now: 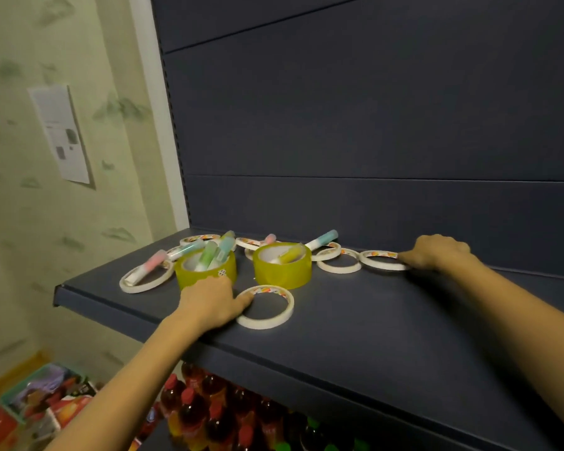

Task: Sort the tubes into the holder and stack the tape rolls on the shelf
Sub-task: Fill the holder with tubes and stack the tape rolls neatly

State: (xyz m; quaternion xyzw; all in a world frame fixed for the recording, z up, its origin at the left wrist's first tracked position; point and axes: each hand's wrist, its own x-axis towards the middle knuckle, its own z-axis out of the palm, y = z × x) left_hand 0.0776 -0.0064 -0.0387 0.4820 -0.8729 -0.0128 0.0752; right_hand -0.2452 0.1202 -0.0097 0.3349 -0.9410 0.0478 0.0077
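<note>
White tape roll [384, 260], right hand [437, 252] grip unclear

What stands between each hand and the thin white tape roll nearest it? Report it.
Nothing visible. The left hand touches the near white roll, and the right hand touches the far-right white roll.

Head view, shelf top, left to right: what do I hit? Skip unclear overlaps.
leftmost white tape roll → left yellow tape roll → right yellow tape roll → second-rightmost white tape roll → rightmost white tape roll → right hand
</note>
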